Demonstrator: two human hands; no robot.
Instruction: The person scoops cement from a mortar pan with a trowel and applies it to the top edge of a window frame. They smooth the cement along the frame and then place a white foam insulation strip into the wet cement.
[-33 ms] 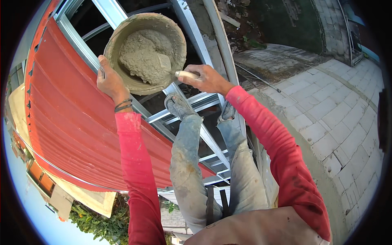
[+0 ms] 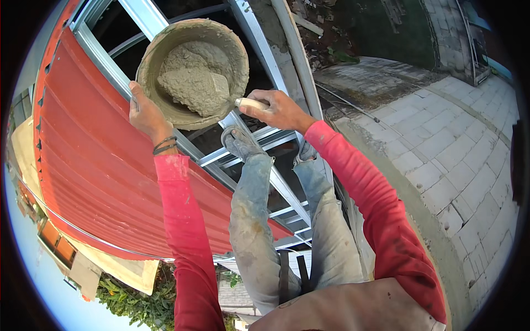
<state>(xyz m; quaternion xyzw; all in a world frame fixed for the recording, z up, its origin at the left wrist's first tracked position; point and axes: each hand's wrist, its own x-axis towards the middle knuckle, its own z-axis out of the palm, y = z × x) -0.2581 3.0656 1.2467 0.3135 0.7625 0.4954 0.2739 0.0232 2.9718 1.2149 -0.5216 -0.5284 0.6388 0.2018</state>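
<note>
A round bucket (image 2: 236, 55), its wall caked with grey, is tilted so that its inside faces me. My left hand (image 2: 148, 115) grips its left side, with the thumb showing outside the rim. Wet grey mortar (image 2: 190, 58) lies in the bucket. From the right, my right hand (image 2: 280, 110) is closed around the pale handle of a trowel (image 2: 251, 103). The trowel's blade reaches inside the bucket, mostly covered by a heap of mortar; a flat grey patch of it shows near the right wall.
Below the bucket run metal frame bars (image 2: 259, 38) with dark gaps between them; my shoes (image 2: 240, 142) rest among them. Red corrugated roofing (image 2: 110, 160) slopes off at left. A masonry wall edge (image 2: 303, 49) runs along the right, above grey paving (image 2: 441, 160).
The bucket has shifted slightly left with both hands. The mortar over the trowel blade now stands out as a more distinct heap, moved slightly left.
</note>
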